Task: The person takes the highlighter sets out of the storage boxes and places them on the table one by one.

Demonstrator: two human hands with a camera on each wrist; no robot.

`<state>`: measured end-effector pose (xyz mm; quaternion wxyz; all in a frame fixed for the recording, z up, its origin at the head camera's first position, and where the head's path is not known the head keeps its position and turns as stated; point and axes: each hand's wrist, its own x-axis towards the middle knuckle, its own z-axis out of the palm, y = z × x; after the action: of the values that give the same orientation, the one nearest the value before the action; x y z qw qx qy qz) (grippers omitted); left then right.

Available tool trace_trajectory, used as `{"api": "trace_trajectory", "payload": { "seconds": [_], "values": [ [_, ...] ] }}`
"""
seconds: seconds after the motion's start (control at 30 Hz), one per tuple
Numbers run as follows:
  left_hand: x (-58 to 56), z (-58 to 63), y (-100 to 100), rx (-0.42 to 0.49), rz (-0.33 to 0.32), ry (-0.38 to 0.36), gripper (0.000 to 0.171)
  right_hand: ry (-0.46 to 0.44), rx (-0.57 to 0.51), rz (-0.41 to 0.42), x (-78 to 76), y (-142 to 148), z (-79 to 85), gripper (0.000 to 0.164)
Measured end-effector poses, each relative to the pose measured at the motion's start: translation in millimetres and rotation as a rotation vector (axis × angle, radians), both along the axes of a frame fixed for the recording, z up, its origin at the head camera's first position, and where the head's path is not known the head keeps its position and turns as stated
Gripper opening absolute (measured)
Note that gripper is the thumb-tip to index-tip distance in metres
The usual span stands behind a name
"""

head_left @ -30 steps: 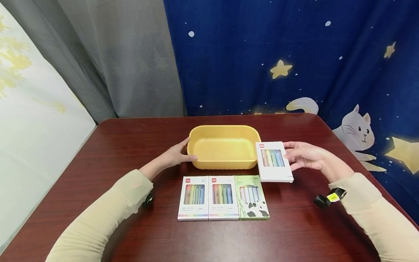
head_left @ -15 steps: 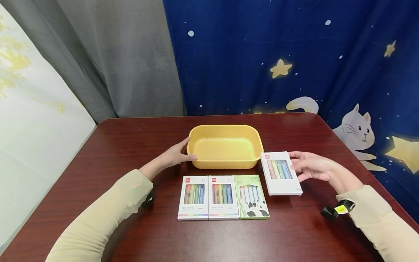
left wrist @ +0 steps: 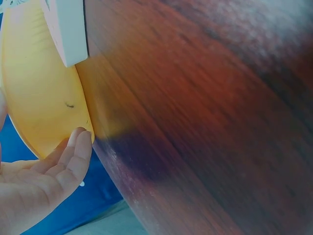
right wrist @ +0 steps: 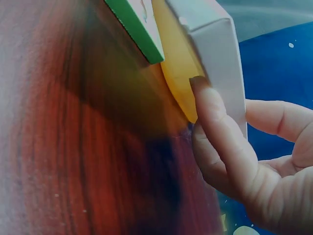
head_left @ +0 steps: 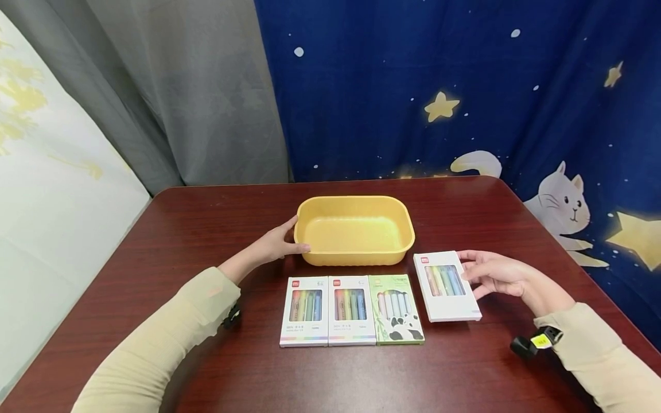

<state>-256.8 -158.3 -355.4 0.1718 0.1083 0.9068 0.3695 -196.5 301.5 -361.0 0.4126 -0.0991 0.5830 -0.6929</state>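
Note:
My right hand [head_left: 497, 276] pinches a white box of highlighters [head_left: 446, 310] by its right edge, thumb on the front face, fingers behind. In the right wrist view the white box [right wrist: 222, 68] tilts up from the table beside a green box [right wrist: 142, 29]. The left hand [head_left: 268, 244] grips the left end of a yellow plastic bin [head_left: 356, 259], its fingers spread along the end wall. In the left wrist view the fingers [left wrist: 73, 156] lie against the bin's outside. Two white highlighter boxes [head_left: 304, 335] and a green panda-print box of pens [head_left: 382, 335] lie in a row before the bin.
The dark red wooden table [head_left: 217, 212] carries the bin and boxes. Behind it hang a grey curtain [head_left: 222, 103] and a blue star-patterned curtain [head_left: 361, 103]. A white patterned cloth [head_left: 57, 229] hangs at the left.
My right hand has brought the white box from the bin's right corner toward me and slightly right, beside the green box. The left hand stays at the bin.

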Motion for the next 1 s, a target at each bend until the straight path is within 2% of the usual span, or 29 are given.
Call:
{"api": "trace_trajectory", "payload": {
  "seconds": [0.5,0.8,1.0],
  "values": [
    [-0.5,0.3,0,-0.006,0.0,-0.003,0.094,0.01,0.073,-0.005,3.8,-3,-21.2,0.059],
    [-0.6,-0.1,0,0.015,0.002,-0.02,0.094,0.016,0.139,-0.032,5.9,-7,-22.3,0.069],
    [-1.4,-0.9,-1,0.014,0.002,-0.027,0.094,0.055,0.208,-0.055,8.3,-11,-20.5,0.071]
  ]
}}
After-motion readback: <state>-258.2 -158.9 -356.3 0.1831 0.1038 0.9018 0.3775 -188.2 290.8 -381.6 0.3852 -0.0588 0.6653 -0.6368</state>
